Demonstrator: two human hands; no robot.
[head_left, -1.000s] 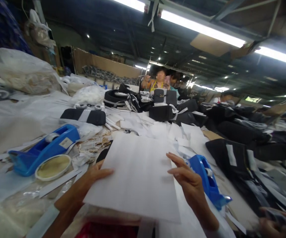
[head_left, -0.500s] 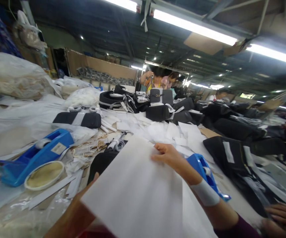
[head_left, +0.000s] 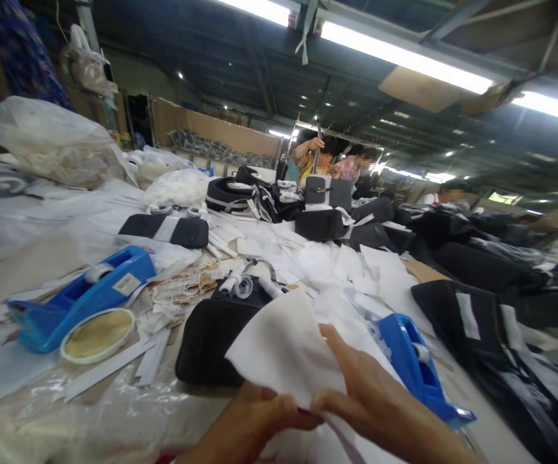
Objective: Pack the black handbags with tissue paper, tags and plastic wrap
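A thin white sheet (head_left: 283, 348) is bent and curled between my two hands; whether it is paper or foam I cannot tell. My left hand (head_left: 267, 412) grips its lower edge from the left, fingers closed. From the right, my right hand (head_left: 361, 380) is closed on the same sheet, thumb low and a finger along its right side. Just behind the sheet lies a black bag (head_left: 209, 341), partly covered by it, with a white-wrapped handle (head_left: 240, 283) on top.
A blue tape dispenser (head_left: 86, 293) stands left beside a round shallow tub (head_left: 98, 335); another blue dispenser (head_left: 417, 367) is on the right. White sheets (head_left: 308, 251) and black bags (head_left: 320, 224) cover the table's middle and back. A black bag panel (head_left: 467, 341) lies right. Co-workers (head_left: 315, 158) are beyond.
The sheet was spread wide and flat; now it is bent up smaller. My right hand has come down and my left hand inward, close together. More of the black bag shows.
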